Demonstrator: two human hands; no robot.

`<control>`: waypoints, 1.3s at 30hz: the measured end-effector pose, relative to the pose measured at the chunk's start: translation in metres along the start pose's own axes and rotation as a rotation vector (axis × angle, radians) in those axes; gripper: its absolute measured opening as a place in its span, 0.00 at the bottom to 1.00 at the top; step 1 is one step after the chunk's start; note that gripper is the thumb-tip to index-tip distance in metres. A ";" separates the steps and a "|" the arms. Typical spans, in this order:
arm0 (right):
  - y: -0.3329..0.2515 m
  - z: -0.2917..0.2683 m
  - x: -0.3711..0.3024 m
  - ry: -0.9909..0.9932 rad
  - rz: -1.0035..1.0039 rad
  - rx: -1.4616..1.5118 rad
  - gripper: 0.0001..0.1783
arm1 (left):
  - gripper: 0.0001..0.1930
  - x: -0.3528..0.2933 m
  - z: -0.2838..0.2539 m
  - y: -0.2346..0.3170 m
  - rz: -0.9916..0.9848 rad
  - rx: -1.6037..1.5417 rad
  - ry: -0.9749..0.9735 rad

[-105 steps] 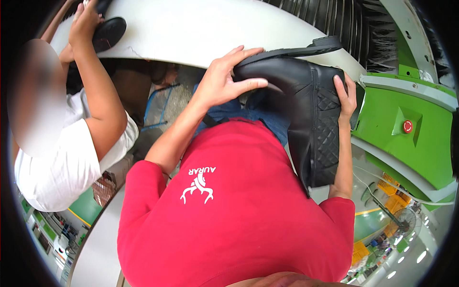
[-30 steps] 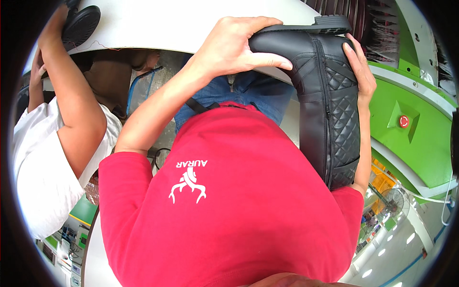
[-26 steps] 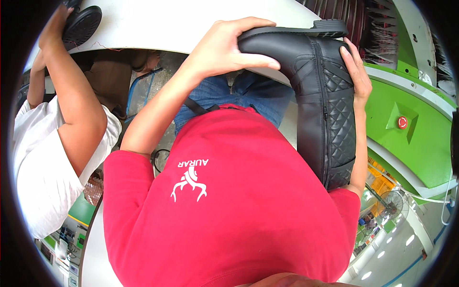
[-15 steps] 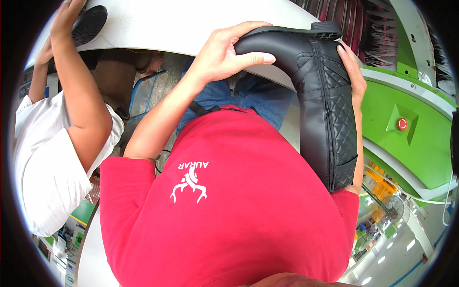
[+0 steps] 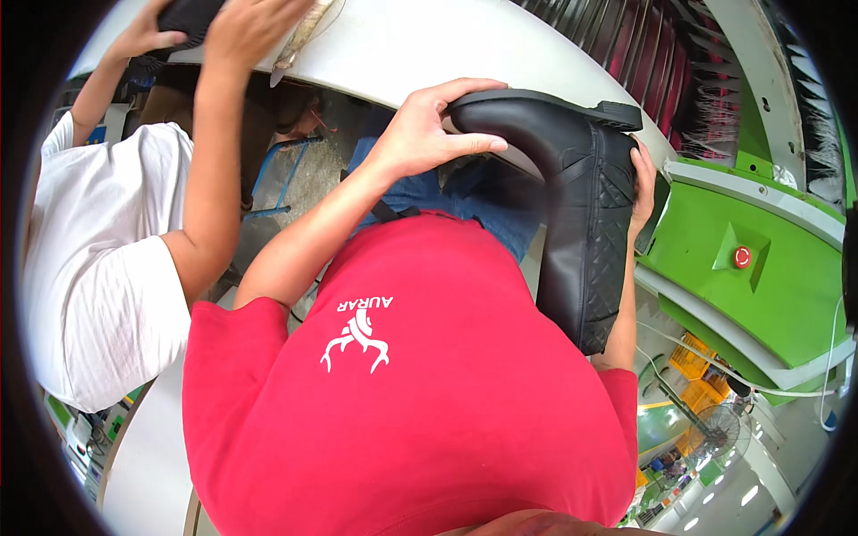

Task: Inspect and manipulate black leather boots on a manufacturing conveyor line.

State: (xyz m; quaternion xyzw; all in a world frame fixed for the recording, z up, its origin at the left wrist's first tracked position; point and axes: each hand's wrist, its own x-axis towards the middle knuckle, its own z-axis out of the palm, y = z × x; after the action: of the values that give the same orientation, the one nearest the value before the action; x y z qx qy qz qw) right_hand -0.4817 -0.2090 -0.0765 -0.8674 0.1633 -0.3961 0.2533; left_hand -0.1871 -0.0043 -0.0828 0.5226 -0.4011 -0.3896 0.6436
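A tall black boot (image 5: 572,205) with a quilted shaft is held in front of me, its sole facing away and its shaft hanging toward my body. My left hand (image 5: 438,129) grips the rounded toe, thumb on the upper and fingers toward the sole. Around the heel end, my right hand (image 5: 642,186) is wrapped at the back of the boot. Most of that hand's palm and my right forearm are hidden behind the shaft.
A white table (image 5: 384,54) curves across the far side. To the right stands a green machine (image 5: 742,268) with a red button (image 5: 742,257) and bristle brushes (image 5: 710,116). At the left, a co-worker in a white shirt (image 5: 112,259) handles a dark shoe (image 5: 189,20).
The boot has rolled slightly, so its side zip is less visible and more of the sole edge is turned away. The co-worker's arm has moved right.
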 end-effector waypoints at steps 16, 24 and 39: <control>-0.052 0.012 -0.024 0.433 0.461 0.432 0.36 | 0.35 -0.027 0.021 0.065 0.242 -0.167 -0.067; -0.054 0.012 -0.024 0.355 0.379 0.288 0.38 | 0.31 -0.029 0.024 0.070 0.117 -0.294 -0.066; -0.039 0.081 0.078 0.640 1.082 1.020 0.19 | 0.41 -0.048 0.024 0.035 0.457 0.162 0.350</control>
State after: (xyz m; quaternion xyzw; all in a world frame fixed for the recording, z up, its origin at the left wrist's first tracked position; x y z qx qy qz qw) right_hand -0.3666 -0.1895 -0.0523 -0.2905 0.4242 -0.4733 0.7153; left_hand -0.2241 0.0365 -0.0504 0.5276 -0.4209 -0.1052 0.7303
